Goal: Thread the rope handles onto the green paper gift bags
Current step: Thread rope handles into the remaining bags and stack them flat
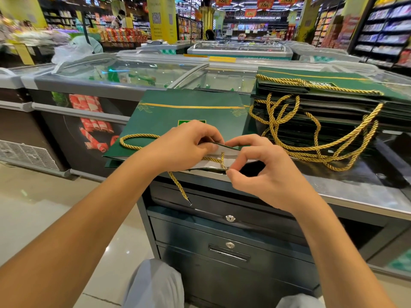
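Note:
A flat green paper gift bag (pixel 178 114) lies on the counter with its mouth towards me. My left hand (pixel 184 145) pinches the bag's upper lip and lifts it, showing the white inside. A gold rope handle (pixel 133 141) loops out on the bag's left, runs under my left hand and hangs over the counter edge with its tipped end (pixel 189 202) free. My right hand (pixel 260 172) pinches another stretch of the gold rope (pixel 222 160) at the bag's mouth.
A stack of green bags with gold handles (pixel 329 101) fitted sits to the right, ropes spilling towards me. The grey metal counter (pixel 355 187) has locked drawers (pixel 230 218) below. Glass-topped freezers (pixel 124 72) stand behind, shop shelves beyond. My knees show at the bottom.

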